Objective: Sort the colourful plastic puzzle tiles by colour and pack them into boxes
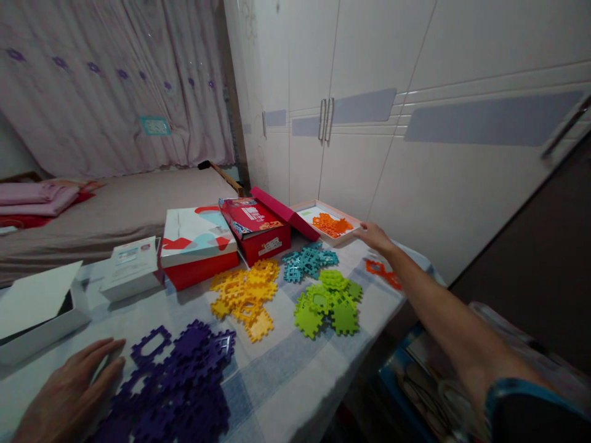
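My right hand [375,237] reaches to the far right of the table and grips the near right corner of a shallow pale box [344,240]. Inside that box is a heap of orange notched plastic building pieces [330,224]. A few red-orange pieces [384,272] lie on the cloth below my right wrist. My left hand [76,387] lies on the table at the lower left, fingers stretched out, holding nothing. Beside it spreads a pile of purple pieces [184,375]. Yellow [247,292], green [329,304] and teal [307,261] piles sit farther along the cloth.
A red box [265,243] with a leaning red lid [284,212] stands at the back. Left of it are a red-and-white box [198,237], a white box [133,267] and an open white box [69,314]. White cupboards [360,154] rise behind the table. Below its right edge is a blue container [392,375].
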Available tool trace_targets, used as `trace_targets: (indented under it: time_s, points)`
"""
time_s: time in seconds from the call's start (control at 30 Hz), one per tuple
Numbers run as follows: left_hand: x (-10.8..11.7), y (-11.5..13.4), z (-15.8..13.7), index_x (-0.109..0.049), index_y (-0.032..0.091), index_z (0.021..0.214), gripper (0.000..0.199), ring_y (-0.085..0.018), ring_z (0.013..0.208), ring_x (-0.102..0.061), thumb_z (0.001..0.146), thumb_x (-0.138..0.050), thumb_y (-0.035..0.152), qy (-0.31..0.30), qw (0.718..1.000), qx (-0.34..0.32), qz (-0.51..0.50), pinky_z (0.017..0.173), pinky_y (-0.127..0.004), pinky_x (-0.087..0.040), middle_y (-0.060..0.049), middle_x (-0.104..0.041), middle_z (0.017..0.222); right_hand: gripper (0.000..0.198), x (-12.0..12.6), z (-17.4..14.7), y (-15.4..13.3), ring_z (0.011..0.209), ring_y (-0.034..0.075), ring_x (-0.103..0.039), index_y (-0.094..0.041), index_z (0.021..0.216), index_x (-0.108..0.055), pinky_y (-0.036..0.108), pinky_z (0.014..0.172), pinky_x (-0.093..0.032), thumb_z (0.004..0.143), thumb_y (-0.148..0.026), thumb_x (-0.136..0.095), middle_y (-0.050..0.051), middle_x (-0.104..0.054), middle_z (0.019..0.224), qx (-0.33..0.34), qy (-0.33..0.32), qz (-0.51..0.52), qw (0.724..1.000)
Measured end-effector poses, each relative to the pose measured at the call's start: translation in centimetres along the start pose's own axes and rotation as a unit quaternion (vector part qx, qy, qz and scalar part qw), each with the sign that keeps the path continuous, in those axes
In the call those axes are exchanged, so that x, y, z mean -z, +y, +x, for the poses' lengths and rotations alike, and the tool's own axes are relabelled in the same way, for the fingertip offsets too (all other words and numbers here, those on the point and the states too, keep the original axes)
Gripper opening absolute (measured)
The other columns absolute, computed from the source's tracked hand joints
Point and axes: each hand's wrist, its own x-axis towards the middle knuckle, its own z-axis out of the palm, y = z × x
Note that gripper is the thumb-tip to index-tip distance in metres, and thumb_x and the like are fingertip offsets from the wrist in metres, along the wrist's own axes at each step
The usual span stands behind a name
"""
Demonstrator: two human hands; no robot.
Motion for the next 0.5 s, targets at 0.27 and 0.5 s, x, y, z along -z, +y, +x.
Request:
trace_targets:
  time_s: [0.27,0.5]
  points:
    - [-0.6,-1.2,0.2,-0.063,0.014,0.114,0.061,-0.031,0.116,-0.054,0.079,-0.038,0.058,0.007,1.000,-0.023,0.000,0.103,-0.047,-0.039,-0.016,-0.057,0.126,0.065,2.0,-7.0,4.9,0.117,0.031,-0.053,-0.014,0.129,-0.054,0.038,0.093,-0.043,0.076,-0.052,-0.059,0.018,-0.052,0.131,-0.036,-0.103,-0.260,0.959]
    - [-0.6,-1.1,0.1,-0.065,0.019,0.110,0.050,-0.027,0.112,-0.058,0.079,-0.042,0.051,0.034,0.999,-0.033,0.018,0.099,-0.041,-0.045,-0.010,-0.063,0.121,0.054,2.5,-8.3,5.3,0.101,0.028,-0.060,-0.014,0.125,-0.058,0.034,0.080,-0.045,0.080,-0.043,-0.055,0.018,-0.059,0.117,-0.020,-0.157,-0.285,0.946]
